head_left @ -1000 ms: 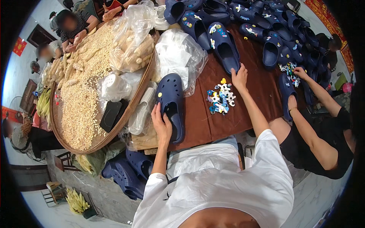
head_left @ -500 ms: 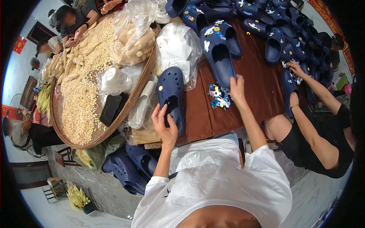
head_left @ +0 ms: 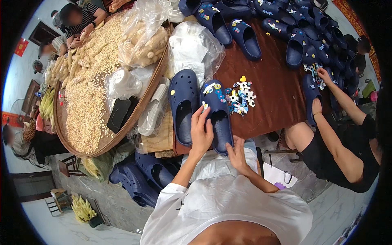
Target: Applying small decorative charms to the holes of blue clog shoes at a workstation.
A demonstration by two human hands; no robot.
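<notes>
The decorated clog (head_left: 220, 118) is at the counter's (head_left: 271, 98) near edge, toe pointing away, just right of the plain clog (head_left: 183, 108). The left hand (head_left: 200, 134) has its fingers apart at the decorated clog's left side; the right hand's (head_left: 240, 156) fingers meet its heel, whether gripping I cannot tell. Charms (head_left: 242, 98) lie right of it

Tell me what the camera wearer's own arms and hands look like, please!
Loose, short white cloth sleeves cover the upper arms, leaving both forearms bare. The left hand and right hand are bare too, with no gloves, rings or watch that I can see.
</notes>
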